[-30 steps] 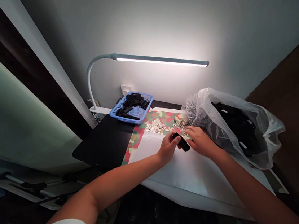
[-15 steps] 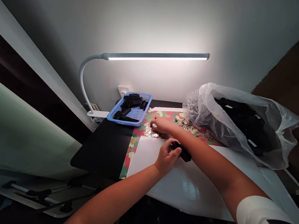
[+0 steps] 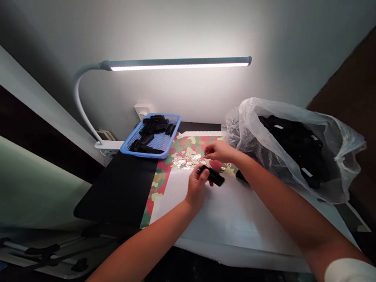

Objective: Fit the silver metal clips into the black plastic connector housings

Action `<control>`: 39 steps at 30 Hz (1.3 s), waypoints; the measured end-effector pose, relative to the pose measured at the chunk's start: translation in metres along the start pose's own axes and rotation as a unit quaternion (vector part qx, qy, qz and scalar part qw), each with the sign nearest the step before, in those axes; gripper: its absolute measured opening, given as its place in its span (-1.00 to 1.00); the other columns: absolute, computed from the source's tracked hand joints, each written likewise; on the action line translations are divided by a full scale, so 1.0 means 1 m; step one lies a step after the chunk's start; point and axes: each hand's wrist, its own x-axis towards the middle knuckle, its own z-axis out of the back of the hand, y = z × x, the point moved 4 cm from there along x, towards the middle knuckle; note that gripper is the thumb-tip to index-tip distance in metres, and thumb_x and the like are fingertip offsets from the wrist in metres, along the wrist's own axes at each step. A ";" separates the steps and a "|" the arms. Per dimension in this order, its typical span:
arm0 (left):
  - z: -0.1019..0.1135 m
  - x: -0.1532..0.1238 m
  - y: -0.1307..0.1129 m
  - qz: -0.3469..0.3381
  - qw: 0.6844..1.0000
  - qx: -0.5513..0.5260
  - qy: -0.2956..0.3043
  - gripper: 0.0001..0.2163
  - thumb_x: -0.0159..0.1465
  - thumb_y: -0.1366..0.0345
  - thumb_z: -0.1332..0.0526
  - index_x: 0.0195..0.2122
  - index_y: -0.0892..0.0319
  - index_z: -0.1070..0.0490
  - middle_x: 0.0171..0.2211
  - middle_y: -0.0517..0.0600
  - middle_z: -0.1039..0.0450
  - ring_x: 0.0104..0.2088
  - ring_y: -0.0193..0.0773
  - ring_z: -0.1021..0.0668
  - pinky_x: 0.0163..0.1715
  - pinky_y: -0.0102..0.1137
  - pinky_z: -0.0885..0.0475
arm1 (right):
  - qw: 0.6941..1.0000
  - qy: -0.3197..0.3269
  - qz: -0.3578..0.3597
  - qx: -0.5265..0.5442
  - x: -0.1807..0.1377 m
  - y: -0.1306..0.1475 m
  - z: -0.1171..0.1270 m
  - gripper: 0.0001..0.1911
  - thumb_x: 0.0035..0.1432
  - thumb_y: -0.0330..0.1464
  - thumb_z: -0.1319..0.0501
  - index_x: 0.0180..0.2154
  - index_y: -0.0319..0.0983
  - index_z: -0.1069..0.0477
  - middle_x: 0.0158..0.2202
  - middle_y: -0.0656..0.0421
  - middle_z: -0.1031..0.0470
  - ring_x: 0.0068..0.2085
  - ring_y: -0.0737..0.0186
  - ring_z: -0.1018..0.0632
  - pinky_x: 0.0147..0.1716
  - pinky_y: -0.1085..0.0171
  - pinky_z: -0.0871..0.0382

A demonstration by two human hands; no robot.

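My left hand (image 3: 196,188) is shut on a small black plastic piece (image 3: 213,176), holding it just above a white sheet (image 3: 233,220). My right hand (image 3: 219,151) hangs over a camouflage-patterned mat (image 3: 187,148), its fingertips close together near a scatter of small silver pieces (image 3: 185,160). I cannot tell whether those fingers hold a silver piece. Another black piece (image 3: 241,176) lies partly hidden behind my right forearm.
A blue mesh basket (image 3: 148,153) holds several black pieces at the back left. On the right, a clear plastic bag (image 3: 240,129) bulges with more black pieces. A white desk lamp (image 3: 180,64) arches overhead, and a black desk surface (image 3: 120,187) extends left.
My right hand has drawn back slightly to the right from the silver pieces. My left hand has moved a little left, still gripping the black piece. The view has tilted.
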 end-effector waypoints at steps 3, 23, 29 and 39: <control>0.011 0.014 -0.012 -0.023 0.992 -0.075 -0.097 -0.56 0.01 -0.07 -0.43 -0.35 0.17 -0.36 -0.49 -0.14 -0.38 -0.53 -0.44 -0.45 -0.53 -0.52 -0.34 | 0.998 0.019 -0.003 0.057 -0.051 -0.020 -0.001 -0.95 0.00 -0.40 -0.26 -0.46 -0.25 -0.48 -0.55 0.27 -0.43 -0.47 0.35 -0.39 -0.44 0.36 -0.18; -0.037 0.074 0.002 0.061 0.988 -0.053 0.130 -0.75 0.06 0.11 -0.28 -0.36 0.16 -0.33 -0.43 -0.06 -0.44 -0.48 -0.34 -0.50 -0.52 -0.46 -0.39 | 0.954 -0.147 -0.069 0.253 -0.112 -0.042 -0.013 -0.73 0.09 -0.19 -0.26 -0.48 -0.24 -0.58 -0.59 0.25 -0.33 -0.47 0.32 -0.35 -0.45 0.30 -0.19; -0.040 0.072 0.000 0.121 0.984 -0.079 0.099 -0.69 0.09 0.04 -0.32 -0.36 0.14 -0.31 -0.44 -0.07 -0.47 -0.52 -0.37 -0.50 -0.59 -0.51 -0.38 | 0.899 -0.217 -0.129 0.357 -0.116 -0.043 -0.014 -0.76 -0.13 -0.19 -0.43 -0.50 -0.24 -0.58 -0.60 0.22 -0.42 -0.53 0.35 -0.36 -0.53 0.32 -0.21; -0.041 0.072 0.016 0.199 0.974 -0.089 0.066 -0.70 0.19 0.08 -0.37 -0.36 0.20 -0.37 -0.47 -0.05 -0.50 -0.57 -0.44 -0.50 -0.61 -0.56 -0.41 | 0.830 -0.258 -0.120 0.480 -0.118 -0.046 -0.014 -0.75 -0.20 -0.23 -0.45 -0.48 -0.25 -0.54 -0.49 0.20 -0.54 -0.48 0.36 -0.51 -0.46 0.35 -0.40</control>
